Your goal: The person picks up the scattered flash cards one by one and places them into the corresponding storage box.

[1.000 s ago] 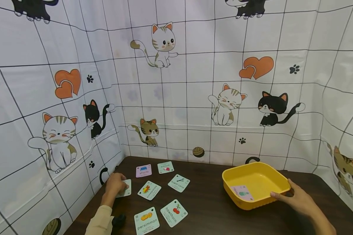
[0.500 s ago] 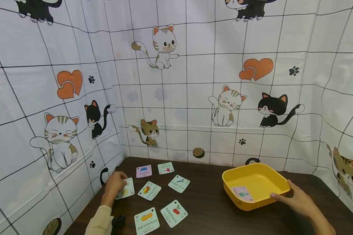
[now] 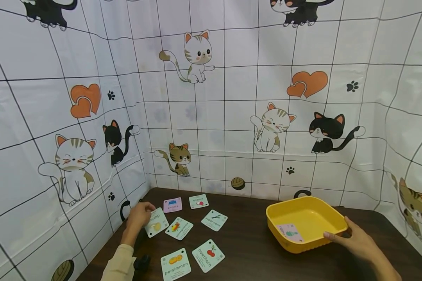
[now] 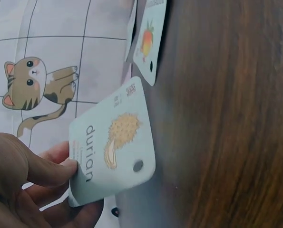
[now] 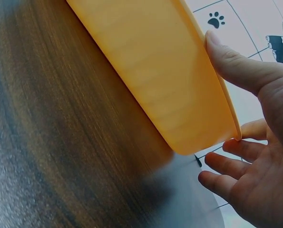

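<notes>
My left hand pinches a pale green card at the table's left side. In the left wrist view the card reads "durian" and has a spiky yellow fruit and a punched hole; the left thumb presses its edge, with fingers behind it. It is tilted up above the table. My right hand holds the right corner of a yellow plastic basket, thumb on the rim. The right wrist view shows the basket's outer wall with the fingertips around its corner. A pink card lies inside the basket.
On the dark wooden table lie a fruit card, a lilac "shorts" card, a green card behind, a "sugar cane" card, a "persimmon" card and a "hawthorn" card. A cat-print curtain surrounds the table.
My left hand has picked up the durian card and shifted it slightly right and up, turning its printed face into view. The right hand and the basket stay put.
</notes>
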A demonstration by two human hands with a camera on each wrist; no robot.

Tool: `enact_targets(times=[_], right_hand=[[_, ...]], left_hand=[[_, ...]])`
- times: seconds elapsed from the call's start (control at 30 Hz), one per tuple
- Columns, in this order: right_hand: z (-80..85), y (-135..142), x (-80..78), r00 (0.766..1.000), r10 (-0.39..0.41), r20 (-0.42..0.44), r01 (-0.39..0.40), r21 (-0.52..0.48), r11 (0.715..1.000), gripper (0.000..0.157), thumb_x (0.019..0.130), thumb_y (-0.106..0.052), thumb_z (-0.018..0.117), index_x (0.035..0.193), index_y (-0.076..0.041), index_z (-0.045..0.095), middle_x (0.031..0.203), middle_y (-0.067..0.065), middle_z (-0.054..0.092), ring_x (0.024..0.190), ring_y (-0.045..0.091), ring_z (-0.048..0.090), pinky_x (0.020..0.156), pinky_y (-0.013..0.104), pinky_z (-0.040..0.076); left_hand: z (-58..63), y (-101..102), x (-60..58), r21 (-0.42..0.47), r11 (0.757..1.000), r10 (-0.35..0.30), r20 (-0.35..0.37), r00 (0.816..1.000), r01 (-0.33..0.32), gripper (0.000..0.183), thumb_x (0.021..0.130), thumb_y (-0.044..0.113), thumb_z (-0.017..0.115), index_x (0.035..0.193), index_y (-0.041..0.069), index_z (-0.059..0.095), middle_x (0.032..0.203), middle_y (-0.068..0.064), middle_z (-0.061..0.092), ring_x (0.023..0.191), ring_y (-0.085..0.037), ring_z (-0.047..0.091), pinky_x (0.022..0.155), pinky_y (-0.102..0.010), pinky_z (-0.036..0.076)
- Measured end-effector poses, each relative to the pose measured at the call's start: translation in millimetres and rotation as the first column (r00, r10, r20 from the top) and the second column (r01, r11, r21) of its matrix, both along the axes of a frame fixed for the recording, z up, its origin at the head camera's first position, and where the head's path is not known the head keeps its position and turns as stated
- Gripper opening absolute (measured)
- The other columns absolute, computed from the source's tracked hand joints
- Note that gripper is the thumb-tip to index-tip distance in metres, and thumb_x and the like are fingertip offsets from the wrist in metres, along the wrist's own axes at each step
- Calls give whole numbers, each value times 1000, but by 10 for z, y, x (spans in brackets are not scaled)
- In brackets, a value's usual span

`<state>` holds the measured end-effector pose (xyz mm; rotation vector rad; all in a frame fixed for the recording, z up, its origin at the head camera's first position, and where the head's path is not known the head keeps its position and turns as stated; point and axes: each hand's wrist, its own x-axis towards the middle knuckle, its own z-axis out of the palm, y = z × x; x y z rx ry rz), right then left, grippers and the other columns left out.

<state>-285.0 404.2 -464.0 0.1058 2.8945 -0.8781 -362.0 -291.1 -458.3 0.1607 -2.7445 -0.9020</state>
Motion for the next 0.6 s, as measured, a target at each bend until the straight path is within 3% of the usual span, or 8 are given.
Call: enact_targets(times=[0.37, 0.6], right_hand=[[-2, 1, -9, 1000, 3, -17, -2, 11, 1000, 126, 100, -68, 60, 156, 26, -3, 154, 57, 17, 138, 74, 34, 106, 80, 41], [-14, 15, -8, 1000, 7, -17, -7, 10, 1000, 126, 100, -68, 60, 157, 26, -3, 154, 57, 17, 138, 74, 34, 105, 80, 41]], left_hand=[[82, 134, 11, 45, 999, 26, -60, 998, -23, 26, 95, 1, 60, 115, -1, 76, 109, -22, 78, 87, -29, 69, 70, -36, 51], [150, 236, 32, 34, 999, 28, -111, 993, -25, 25, 95, 0, 62, 115, -1, 77, 108, -21, 79, 90, -32, 72, 76, -44, 56]])
